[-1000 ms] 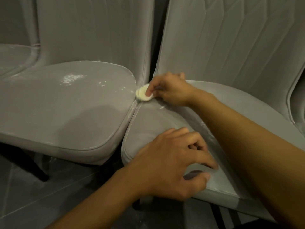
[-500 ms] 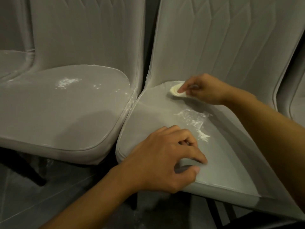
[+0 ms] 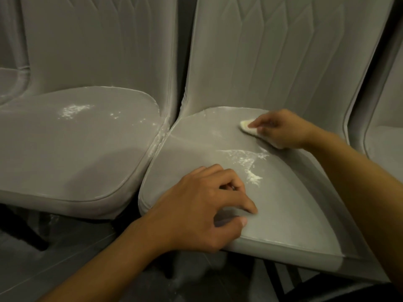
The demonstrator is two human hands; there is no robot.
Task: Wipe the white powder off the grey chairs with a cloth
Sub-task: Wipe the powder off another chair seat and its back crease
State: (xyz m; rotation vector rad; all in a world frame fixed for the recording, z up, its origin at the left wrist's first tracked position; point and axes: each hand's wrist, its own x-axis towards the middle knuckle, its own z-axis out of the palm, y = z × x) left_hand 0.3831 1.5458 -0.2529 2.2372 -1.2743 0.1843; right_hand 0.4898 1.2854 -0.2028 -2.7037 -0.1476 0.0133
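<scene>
Two grey chairs stand side by side. My right hand (image 3: 281, 129) holds a small pale cloth (image 3: 247, 129) pressed on the back part of the right chair's seat (image 3: 283, 199), near the backrest. A patch of white powder (image 3: 248, 164) lies in the middle of that seat, between my two hands. My left hand (image 3: 205, 205) rests on the front of the same seat, fingers curled, index fingertip and thumb touching the cushion, holding nothing. The left chair's seat (image 3: 65, 153) carries another powder patch (image 3: 73, 110) and specks along its right edge.
Tall padded backrests (image 3: 283, 51) rise behind both seats. More grey chairs show at the far left (image 3: 11, 83) and far right (image 3: 386, 138). Dark chair legs (image 3: 32, 234) and a dusty grey floor (image 3: 54, 269) lie below the seat fronts.
My right hand has slid the cloth rightward along the back of the right seat, from the gap between the chairs. The powder patch is uncovered. My left hand has stayed put.
</scene>
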